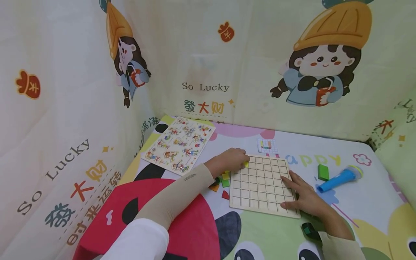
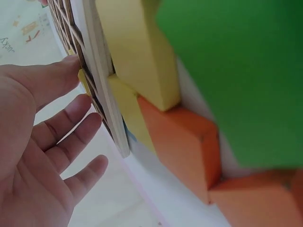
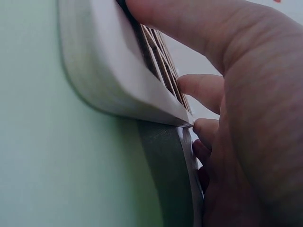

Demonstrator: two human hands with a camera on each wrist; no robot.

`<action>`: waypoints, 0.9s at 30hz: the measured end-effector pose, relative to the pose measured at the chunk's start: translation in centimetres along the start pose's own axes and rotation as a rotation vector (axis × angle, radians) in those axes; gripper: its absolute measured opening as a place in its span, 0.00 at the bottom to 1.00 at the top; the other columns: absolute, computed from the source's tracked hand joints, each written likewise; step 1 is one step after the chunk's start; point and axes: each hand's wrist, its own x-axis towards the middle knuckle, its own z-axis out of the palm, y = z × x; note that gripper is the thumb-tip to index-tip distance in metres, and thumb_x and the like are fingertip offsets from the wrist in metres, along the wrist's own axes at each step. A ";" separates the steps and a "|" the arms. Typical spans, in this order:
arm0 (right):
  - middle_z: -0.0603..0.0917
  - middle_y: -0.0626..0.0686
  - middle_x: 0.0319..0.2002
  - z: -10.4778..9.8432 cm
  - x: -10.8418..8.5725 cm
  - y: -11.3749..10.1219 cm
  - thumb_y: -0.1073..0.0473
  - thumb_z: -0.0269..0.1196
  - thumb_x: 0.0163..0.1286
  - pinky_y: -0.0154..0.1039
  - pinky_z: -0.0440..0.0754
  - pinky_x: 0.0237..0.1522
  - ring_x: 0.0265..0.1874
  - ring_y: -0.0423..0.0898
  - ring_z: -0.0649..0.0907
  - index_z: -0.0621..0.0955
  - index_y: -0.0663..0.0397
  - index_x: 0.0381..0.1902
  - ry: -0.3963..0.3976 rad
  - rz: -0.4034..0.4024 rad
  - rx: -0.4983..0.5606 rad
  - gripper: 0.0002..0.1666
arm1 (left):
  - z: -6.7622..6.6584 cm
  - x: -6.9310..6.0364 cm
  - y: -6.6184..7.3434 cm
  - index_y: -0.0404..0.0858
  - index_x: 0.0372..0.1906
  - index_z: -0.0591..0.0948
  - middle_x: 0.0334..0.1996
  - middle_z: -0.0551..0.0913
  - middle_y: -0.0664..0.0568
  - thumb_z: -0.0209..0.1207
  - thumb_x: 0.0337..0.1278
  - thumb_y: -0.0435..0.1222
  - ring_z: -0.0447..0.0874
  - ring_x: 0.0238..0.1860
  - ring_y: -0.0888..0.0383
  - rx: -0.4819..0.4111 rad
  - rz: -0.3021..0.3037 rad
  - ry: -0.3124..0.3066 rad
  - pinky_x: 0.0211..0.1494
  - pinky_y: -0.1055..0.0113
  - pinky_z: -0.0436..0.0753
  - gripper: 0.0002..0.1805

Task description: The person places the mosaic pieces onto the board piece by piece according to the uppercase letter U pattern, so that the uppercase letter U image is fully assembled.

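Left fingers (image 2: pixel 71 112) pinch yellow block (image 2: pixel 84 82), long axis unclear; right fingers (image 1: pixel 291 184) spread on board (image 1: pixel 261 187).

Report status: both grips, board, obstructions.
Left grip pinching yellow piece at far-left corner of grid board. Right grip on board's right edge. Most of grid bare. Loose blocks beside left edge.

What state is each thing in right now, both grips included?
Grid board: flat, mostly unfilled
Left grip: pinching a yellow piece at the board's far left corner
Right grip: resting on the board's right side
Red piece: loose, off the board
Picture board: flat, face up
Card: flat, printed side up
Blue microphone-shaped toy: lying on its side; on or off, cannot tell
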 end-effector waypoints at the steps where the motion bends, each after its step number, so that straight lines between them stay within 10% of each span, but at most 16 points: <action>1: 0.43 0.60 0.77 0.1 0.0 0.0 0.33 0.72 0.48 0.76 0.48 0.56 0.73 0.65 0.42 0.61 0.51 0.75 0.000 -0.004 0.001 0.62 | 0.1 -0.2 0.0 0.49 0.60 0.78 0.45 0.76 0.57 0.57 0.67 0.45 0.70 0.41 0.60 0.003 0.001 0.001 0.48 0.64 0.73 0.19; 14: 0.43 0.60 0.77 0.3 -0.2 0.0 0.34 0.73 0.50 0.77 0.48 0.55 0.73 0.66 0.42 0.61 0.52 0.75 0.009 -0.036 0.009 0.61 | 0.6 -3.7 -2.0 0.47 0.58 0.80 0.48 0.80 0.55 0.55 0.68 0.43 0.75 0.46 0.59 0.044 0.004 0.068 0.53 0.65 0.74 0.17; 27: 0.42 0.60 0.77 -0.1 0.0 0.1 0.35 0.72 0.50 0.77 0.47 0.55 0.73 0.66 0.41 0.60 0.51 0.75 0.003 -0.023 0.019 0.61 | 1.1 -5.7 -2.0 0.46 0.59 0.78 0.51 0.79 0.54 0.60 0.62 0.51 0.75 0.46 0.59 -0.015 -0.109 0.001 0.54 0.62 0.74 0.24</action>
